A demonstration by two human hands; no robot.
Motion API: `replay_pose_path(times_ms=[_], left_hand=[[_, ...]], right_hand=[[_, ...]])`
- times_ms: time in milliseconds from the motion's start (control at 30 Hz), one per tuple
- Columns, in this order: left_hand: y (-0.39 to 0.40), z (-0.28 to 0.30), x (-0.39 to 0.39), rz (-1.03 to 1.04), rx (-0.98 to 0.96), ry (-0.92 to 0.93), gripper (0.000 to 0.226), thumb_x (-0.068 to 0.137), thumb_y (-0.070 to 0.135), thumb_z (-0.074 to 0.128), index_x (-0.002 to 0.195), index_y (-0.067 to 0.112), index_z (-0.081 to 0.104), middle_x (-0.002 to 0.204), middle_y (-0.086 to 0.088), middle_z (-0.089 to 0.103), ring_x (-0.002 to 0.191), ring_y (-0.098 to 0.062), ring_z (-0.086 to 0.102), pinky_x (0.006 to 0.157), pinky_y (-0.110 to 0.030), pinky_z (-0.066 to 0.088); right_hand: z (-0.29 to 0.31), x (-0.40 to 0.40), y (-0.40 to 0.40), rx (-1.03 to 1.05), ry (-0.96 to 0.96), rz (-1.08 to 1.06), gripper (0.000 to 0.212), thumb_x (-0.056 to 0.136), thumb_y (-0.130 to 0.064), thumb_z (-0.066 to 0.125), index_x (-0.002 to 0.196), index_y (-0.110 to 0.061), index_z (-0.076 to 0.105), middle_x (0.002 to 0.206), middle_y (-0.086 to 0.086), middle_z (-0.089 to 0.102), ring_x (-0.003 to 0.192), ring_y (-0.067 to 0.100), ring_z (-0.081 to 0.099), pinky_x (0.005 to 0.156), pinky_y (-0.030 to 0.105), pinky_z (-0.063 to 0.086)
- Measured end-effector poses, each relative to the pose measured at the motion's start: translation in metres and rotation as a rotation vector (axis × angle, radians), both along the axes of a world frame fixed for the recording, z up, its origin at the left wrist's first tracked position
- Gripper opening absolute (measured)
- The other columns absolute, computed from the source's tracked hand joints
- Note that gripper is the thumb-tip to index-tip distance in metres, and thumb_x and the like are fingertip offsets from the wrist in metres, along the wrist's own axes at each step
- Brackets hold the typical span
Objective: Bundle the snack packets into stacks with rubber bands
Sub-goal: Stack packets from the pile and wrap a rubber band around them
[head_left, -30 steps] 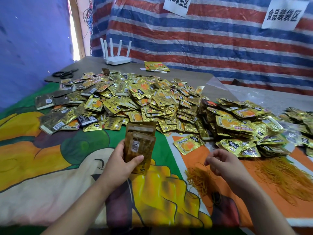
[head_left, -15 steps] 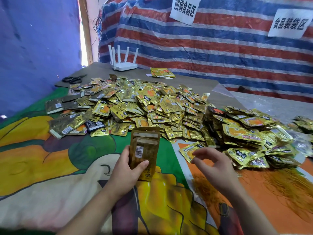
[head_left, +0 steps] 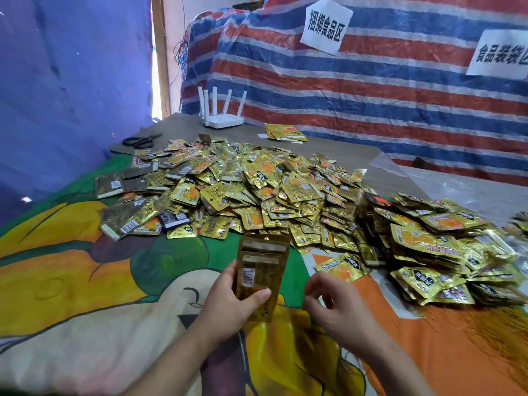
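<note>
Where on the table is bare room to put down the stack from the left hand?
Bare patches: the cartoon cloth left of the left hand, below the packet heap; and the brown tabletop behind the heap, past the router. Crowded: the heap itself and the piles at right.

What you cannot make out from here

Your left hand covers the lower part of the packet stack; whether your right hand pinches a rubber band is unclear. The right paper sign and the far packet pile are cut off at the edge.
</note>
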State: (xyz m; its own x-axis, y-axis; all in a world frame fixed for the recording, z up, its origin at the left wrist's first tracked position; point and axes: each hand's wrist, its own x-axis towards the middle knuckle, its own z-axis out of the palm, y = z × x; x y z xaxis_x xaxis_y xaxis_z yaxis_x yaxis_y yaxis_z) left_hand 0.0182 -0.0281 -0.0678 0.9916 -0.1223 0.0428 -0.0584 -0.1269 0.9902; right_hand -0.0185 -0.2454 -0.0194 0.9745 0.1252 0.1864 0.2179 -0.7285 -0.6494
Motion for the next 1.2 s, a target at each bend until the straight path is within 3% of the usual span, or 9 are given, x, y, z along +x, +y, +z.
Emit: replay_pose_path(times_ms=[67,167,333,433,667,800,967,1100,1200], left_hand=[[0.0,0.001,-0.001,0.007,0.004,0.006,0.045,0.078,0.023,0.082,0.113,0.033,0.056,0.106,0.013,0.072,0.099,0.0,0.067,0.091,-0.029,0.055],[-0.001,0.002,-0.002,0.016,0.001,0.012,0.044,0.079,0.024,0.082,0.113,0.032,0.056,0.105,0.014,0.072,0.099,0.0,0.067,0.092,-0.03,0.055],[-0.001,0.001,-0.002,0.013,-0.006,0.013,0.043,0.078,0.024,0.082,0.113,0.032,0.057,0.103,0.018,0.072,0.098,0.002,0.067,0.089,-0.027,0.055],[0.0,0.001,-0.002,0.009,0.001,-0.006,0.041,0.079,0.024,0.081,0.111,0.032,0.057,0.103,0.024,0.071,0.097,0.003,0.067,0.084,-0.02,0.055],[0.0,0.002,-0.001,-0.001,-0.016,0.005,0.041,0.081,0.023,0.08,0.113,0.034,0.056,0.102,0.028,0.07,0.097,0.004,0.066,0.077,-0.012,0.052],[0.0,0.003,-0.002,0.002,-0.006,0.016,0.04,0.081,0.025,0.079,0.112,0.035,0.055,0.101,0.028,0.07,0.096,0.007,0.065,0.075,-0.01,0.051],[-0.001,0.007,-0.003,-0.002,0.006,0.001,0.045,0.078,0.027,0.082,0.111,0.04,0.054,0.1,0.036,0.066,0.096,0.013,0.062,0.075,-0.006,0.049],[-0.002,0.008,0.0,-0.005,0.013,-0.037,0.043,0.075,0.024,0.084,0.107,0.037,0.058,0.097,0.025,0.071,0.09,0.002,0.068,0.075,-0.015,0.054],[-0.004,0.012,0.001,-0.029,0.05,-0.102,0.04,0.072,0.026,0.083,0.105,0.03,0.06,0.093,0.016,0.072,0.083,-0.002,0.069,0.069,-0.017,0.053]], right_hand=[[-0.004,-0.003,0.003,-0.174,-0.138,0.002,0.017,0.087,-0.013,0.069,0.088,-0.029,0.064,0.086,-0.015,0.057,0.084,0.004,0.051,0.071,0.021,0.04],[-0.005,-0.006,0.01,-0.104,-0.253,0.086,0.011,0.084,-0.016,0.069,0.088,-0.025,0.066,0.09,-0.018,0.057,0.09,0.005,0.056,0.076,0.017,0.043],[-0.004,0.001,0.02,0.579,-0.063,0.002,0.016,0.083,0.005,0.066,0.083,-0.01,0.06,0.07,0.006,0.068,0.065,0.015,0.066,0.06,0.02,0.05],[-0.007,0.004,0.02,0.939,0.1,-0.102,0.023,0.086,0.016,0.059,0.087,-0.005,0.049,0.064,0.012,0.063,0.046,0.02,0.052,0.045,0.026,0.043],[-0.001,0.011,0.008,1.356,0.429,-0.174,0.019,0.084,-0.003,0.064,0.094,-0.014,0.052,0.099,0.009,0.074,0.035,0.012,0.037,0.035,0.019,0.032],[0.006,0.017,0.001,1.033,0.286,-0.138,0.015,0.094,0.008,0.054,0.102,-0.004,0.048,0.115,0.012,0.072,0.035,0.01,0.031,0.035,0.018,0.029],[0.051,0.037,0.007,0.582,0.127,-0.024,0.03,0.079,-0.035,0.078,0.097,-0.018,0.062,0.116,-0.009,0.072,0.043,0.01,0.048,0.039,0.019,0.039],[0.1,0.054,0.04,-0.144,0.0,0.15,0.044,0.074,-0.067,0.07,0.108,-0.041,0.061,0.122,-0.02,0.063,0.107,0.0,0.058,0.082,0.025,0.049],[0.121,0.061,0.075,-0.665,-0.167,0.35,0.05,0.077,-0.068,0.062,0.114,-0.035,0.056,0.11,-0.009,0.065,0.095,0.016,0.059,0.073,0.032,0.05]])
